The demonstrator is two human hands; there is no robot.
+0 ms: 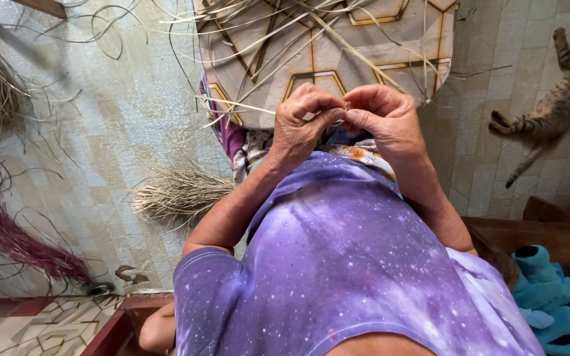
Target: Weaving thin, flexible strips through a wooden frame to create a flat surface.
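Hands, two: left hand (301, 125) and right hand (384, 118), each grip pinched on one pale straw strip (339, 113); one cat (555, 105) nearby.

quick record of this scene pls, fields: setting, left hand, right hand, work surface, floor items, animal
setting: tiled floor, seen from above
left hand: left hand pinches a thin pale strip at the fingertips
right hand: right hand meets the left, pinching the same spot
work surface: patterned board strewn with pale strips
floor items: pale fibre bundle; reddish fibre bundle; blue plush toy
animal: tabby cat lying on the tiles
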